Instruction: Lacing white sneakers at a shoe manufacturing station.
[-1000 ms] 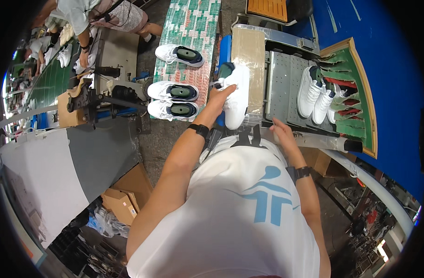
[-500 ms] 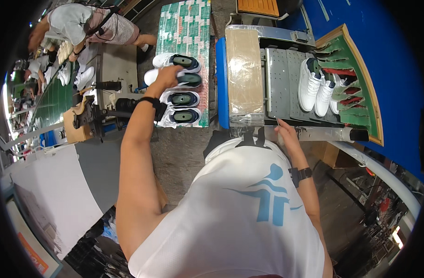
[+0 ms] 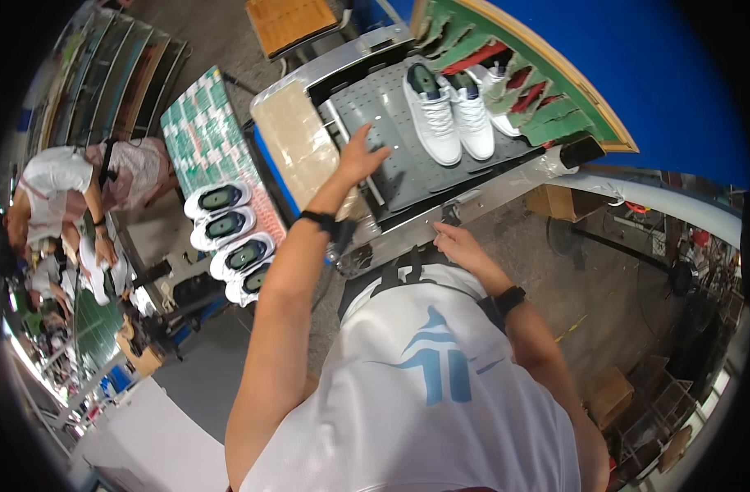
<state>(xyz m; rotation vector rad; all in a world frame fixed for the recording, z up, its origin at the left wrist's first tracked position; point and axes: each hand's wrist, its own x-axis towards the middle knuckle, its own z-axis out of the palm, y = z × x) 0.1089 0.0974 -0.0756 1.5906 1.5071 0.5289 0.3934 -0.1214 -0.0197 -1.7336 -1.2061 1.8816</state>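
Observation:
My left hand [image 3: 362,160] reaches over the grey perforated conveyor [image 3: 391,148], its thumb and fingers apart and nothing in them. To its right, two white sneakers [image 3: 438,131] stand side by side on the conveyor. Another white sneaker [image 3: 503,120] is partly hidden behind the torn green and red strip curtain [image 3: 547,119]. My right hand [image 3: 462,248] is by the conveyor's metal near rail [image 3: 490,201], index finger stretched out and the other fingers partly curled; I see nothing held. Several white sneakers [image 3: 227,225] with dark insoles sit in a row on a box wrapped in green-and-white printing [image 3: 198,123].
A cardboard strip under clear film [image 3: 297,135] covers the conveyor's left end. At far left a co-worker [image 3: 71,180] bends over a white shoe. An orange-topped stool [image 3: 289,25] stands beyond the conveyor. A white board [image 3: 157,443] lies at lower left.
My left hand has left the shoes on the printed box and moved right, over the conveyor. The view has turned right. My right hand stays by the rail, index finger now extended.

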